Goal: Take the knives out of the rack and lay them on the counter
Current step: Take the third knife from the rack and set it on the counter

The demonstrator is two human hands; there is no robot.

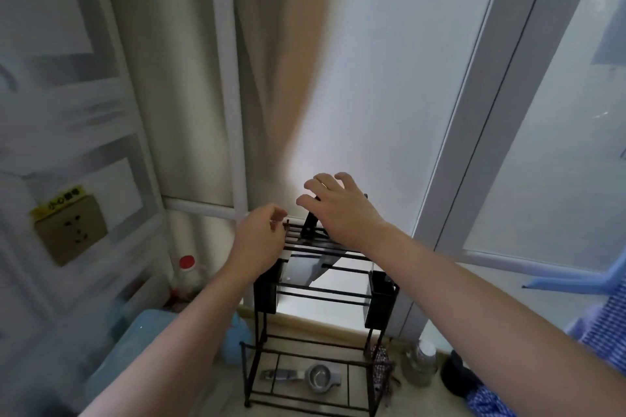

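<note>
A black wire rack (318, 298) stands on the counter against the wall. Knives hang in its top slots: a black handle (310, 225) sticks up and wide steel blades (313, 269) show below the bars. My right hand (338, 206) hovers just above the handles with its fingers spread, holding nothing. My left hand (259, 234) rests at the rack's top left corner, fingers curled at the wire bars; whether it grips them I cannot tell.
A metal strainer (318, 377) lies on the counter (305, 335) under the rack. A red-capped bottle (186, 276) stands at the left, a jar (423, 364) at the right. A wall socket (72, 232) is at the left, a blue cloth (491, 401) at the lower right.
</note>
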